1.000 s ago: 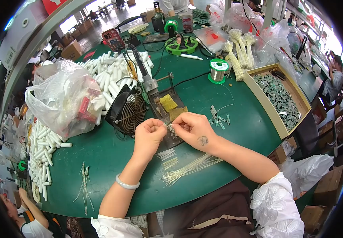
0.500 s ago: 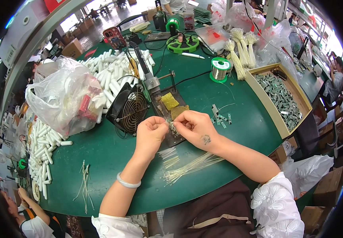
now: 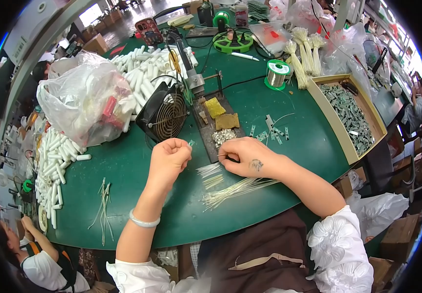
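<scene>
My left hand (image 3: 170, 158) is closed in a pinch, with a small green circuit board (image 3: 191, 143) showing at its fingertips. To its right, my right hand (image 3: 251, 155) is curled over the edge of a dark work plate (image 3: 206, 141); a thin wire (image 3: 221, 155) pokes out from its pinched fingers. Just beyond that hand lies a heap of silvery solder bits (image 3: 223, 136). Short cut wires (image 3: 209, 169) and a bundle of long pale wires (image 3: 235, 191) lie on the green table below it. Several loose little boards (image 3: 275, 133) are to the right.
A black fan (image 3: 164, 115) stands left of the plate, beneath a soldering iron holder (image 3: 194, 83). White tubes (image 3: 55, 171) and a plastic bag (image 3: 81, 105) fill the left. At right are a solder spool (image 3: 277, 74) and a cardboard tray (image 3: 333, 132) of boards.
My hands, together over the plate before, are now apart. The left has moved left with the small board; the right has moved right and down toward the short wires. The view has shifted slightly.
</scene>
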A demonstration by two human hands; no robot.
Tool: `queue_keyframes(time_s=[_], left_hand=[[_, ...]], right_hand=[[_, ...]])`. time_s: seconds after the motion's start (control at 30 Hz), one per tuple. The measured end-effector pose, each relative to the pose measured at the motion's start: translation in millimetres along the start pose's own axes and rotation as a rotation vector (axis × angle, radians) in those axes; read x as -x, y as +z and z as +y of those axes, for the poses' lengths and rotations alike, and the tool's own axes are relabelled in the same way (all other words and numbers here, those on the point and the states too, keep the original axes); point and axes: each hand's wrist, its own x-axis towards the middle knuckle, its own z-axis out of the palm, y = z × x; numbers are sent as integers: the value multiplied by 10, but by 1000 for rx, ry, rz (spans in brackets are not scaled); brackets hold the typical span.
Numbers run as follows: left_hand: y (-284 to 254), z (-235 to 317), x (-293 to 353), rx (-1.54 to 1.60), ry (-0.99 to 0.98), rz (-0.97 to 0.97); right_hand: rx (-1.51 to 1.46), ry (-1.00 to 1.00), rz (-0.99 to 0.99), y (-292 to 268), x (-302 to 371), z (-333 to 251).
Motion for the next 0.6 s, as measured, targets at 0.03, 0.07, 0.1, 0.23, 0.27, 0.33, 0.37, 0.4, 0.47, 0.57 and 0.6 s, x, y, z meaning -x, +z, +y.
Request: queue_keyframes(time_s=[0.03, 0.07, 0.1, 0.23, 0.27, 0.33, 0.37, 0.4, 0.47, 0.57, 0.6], left_hand=[[6, 9, 46, -22, 23, 30], [3, -16, 71, -24, 23, 30], [-2, -50, 89, -36, 35, 28], [61, -151, 143, -62, 67, 24], [76, -164, 145, -63, 72, 20], [81, -189, 140, -84, 80, 12], [78, -198, 139, -95, 84, 5], [76, -204, 139, -107, 87, -2], [87, -219, 137, -103, 85, -8], [86, -221, 139, -130, 79, -35], [82, -219, 140, -161, 74, -54]], right_hand=[[38, -17, -21, 5, 6, -1], [36, -17, -20, 17, 12, 7], [83, -47, -36, 37, 17, 25], [172, -114, -40, 109, 26, 62], [172, -114, -41, 116, 31, 47], [244, -113, -68, 125, 40, 9], [243, -114, -69, 138, 38, 5], [266, -129, -63, 150, 36, 6], [289, -142, -60, 186, 37, 21], [365, -137, -71, 241, 31, 52], [375, -158, -61, 246, 37, 60]])
